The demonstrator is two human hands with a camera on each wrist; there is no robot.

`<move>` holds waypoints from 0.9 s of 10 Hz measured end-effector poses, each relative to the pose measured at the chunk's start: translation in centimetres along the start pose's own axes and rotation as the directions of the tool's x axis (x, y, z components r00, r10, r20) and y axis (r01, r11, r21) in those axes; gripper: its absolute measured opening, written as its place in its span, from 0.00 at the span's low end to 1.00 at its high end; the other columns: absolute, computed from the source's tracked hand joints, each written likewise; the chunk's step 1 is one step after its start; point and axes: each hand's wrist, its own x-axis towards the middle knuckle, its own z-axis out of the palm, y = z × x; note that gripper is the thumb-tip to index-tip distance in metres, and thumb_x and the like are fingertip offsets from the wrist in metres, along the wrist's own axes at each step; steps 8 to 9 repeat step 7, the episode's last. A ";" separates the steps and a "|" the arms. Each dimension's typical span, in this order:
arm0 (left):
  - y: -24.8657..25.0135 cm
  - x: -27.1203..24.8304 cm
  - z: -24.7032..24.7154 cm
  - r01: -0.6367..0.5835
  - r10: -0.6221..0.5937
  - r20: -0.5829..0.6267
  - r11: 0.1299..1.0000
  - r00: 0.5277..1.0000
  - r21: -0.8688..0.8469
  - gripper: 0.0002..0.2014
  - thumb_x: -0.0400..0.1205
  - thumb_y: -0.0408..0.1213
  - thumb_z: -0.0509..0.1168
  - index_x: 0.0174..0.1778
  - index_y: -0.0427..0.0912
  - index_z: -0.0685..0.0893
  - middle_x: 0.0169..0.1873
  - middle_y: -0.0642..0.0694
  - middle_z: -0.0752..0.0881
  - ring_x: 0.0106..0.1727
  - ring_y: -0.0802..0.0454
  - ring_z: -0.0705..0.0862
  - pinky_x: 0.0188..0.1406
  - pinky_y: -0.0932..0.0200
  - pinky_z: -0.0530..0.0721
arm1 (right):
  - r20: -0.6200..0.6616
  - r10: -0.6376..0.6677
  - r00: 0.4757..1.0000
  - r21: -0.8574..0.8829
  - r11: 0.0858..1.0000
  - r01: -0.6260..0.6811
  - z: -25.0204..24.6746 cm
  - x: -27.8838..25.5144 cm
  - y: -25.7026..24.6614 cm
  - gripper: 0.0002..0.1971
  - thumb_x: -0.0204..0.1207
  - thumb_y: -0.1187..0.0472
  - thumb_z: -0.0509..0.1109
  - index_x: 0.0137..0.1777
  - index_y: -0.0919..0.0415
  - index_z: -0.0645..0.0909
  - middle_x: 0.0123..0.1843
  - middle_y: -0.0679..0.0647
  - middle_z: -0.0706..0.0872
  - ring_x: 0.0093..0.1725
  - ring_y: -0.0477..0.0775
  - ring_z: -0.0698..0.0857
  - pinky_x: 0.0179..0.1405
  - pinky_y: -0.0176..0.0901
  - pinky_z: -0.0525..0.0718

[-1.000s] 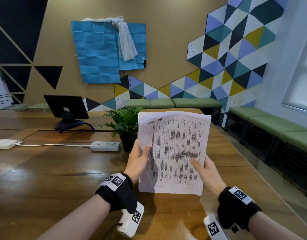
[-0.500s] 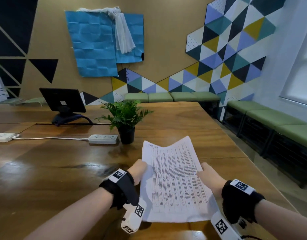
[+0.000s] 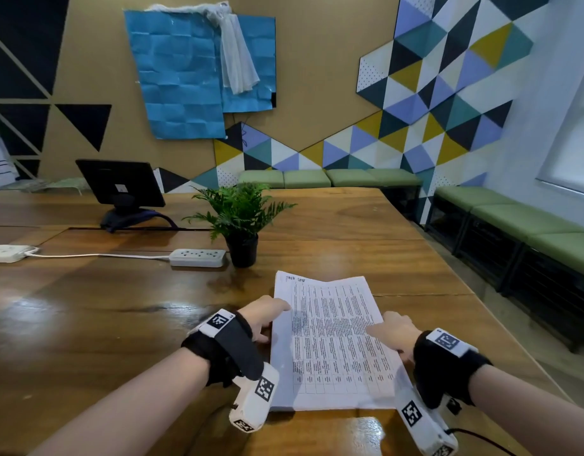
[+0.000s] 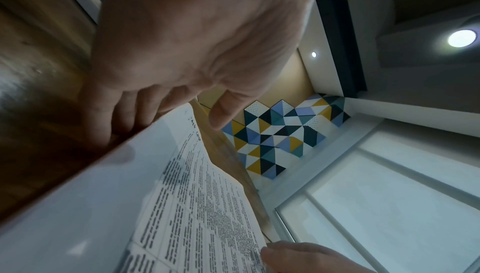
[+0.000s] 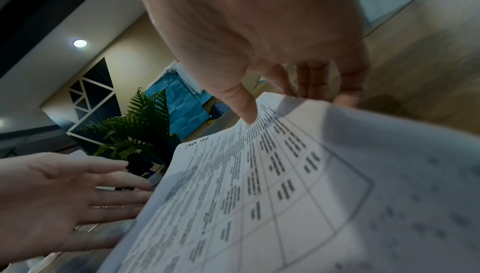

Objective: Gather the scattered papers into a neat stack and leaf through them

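White papers (image 3: 330,343) on table (wooden) (image 3: 119,317) | left hand (image 3: 264,315) fingers under edge | right hand (image 3: 394,334) pinching edge

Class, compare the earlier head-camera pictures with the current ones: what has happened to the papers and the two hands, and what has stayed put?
The papers came down from upright in front of the plant to lie low over the table. The left hand eased its grip; its fingers now lie straight along the left edge. The right hand still pinches the right edge, thumb on top. Plant, power strip and monitor stayed put.
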 end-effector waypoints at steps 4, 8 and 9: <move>0.7 -0.5 0.4 -0.029 0.029 0.004 0.995 1.000 0.097 0.28 0.85 0.39 0.59 0.82 0.38 0.61 0.82 0.41 0.63 0.82 0.40 0.62 0.75 0.41 0.67 | 0.041 0.069 0.997 0.025 0.997 -0.070 -0.5 -0.6 0.0 0.30 0.77 0.50 0.64 0.76 0.63 0.68 0.76 0.63 0.68 0.68 0.63 0.77 0.58 0.54 0.86; 0.4 -1.4 0.3 -0.115 0.126 -0.099 0.987 0.987 0.111 0.34 0.86 0.41 0.58 0.85 0.37 0.50 0.85 0.42 0.56 0.85 0.42 0.57 0.81 0.45 0.59 | 0.021 0.035 0.999 0.114 0.993 -0.037 -1.0 -1.0 0.6 0.35 0.78 0.50 0.63 0.81 0.65 0.58 0.80 0.63 0.64 0.72 0.62 0.73 0.65 0.56 0.81; 0.4 -1.4 0.3 -0.115 0.126 -0.099 0.987 0.987 0.111 0.34 0.86 0.41 0.58 0.85 0.37 0.50 0.85 0.42 0.56 0.85 0.42 0.57 0.81 0.45 0.59 | 0.021 0.035 0.999 0.114 0.993 -0.037 -1.0 -1.0 0.6 0.35 0.78 0.50 0.63 0.81 0.65 0.58 0.80 0.63 0.64 0.72 0.62 0.73 0.65 0.56 0.81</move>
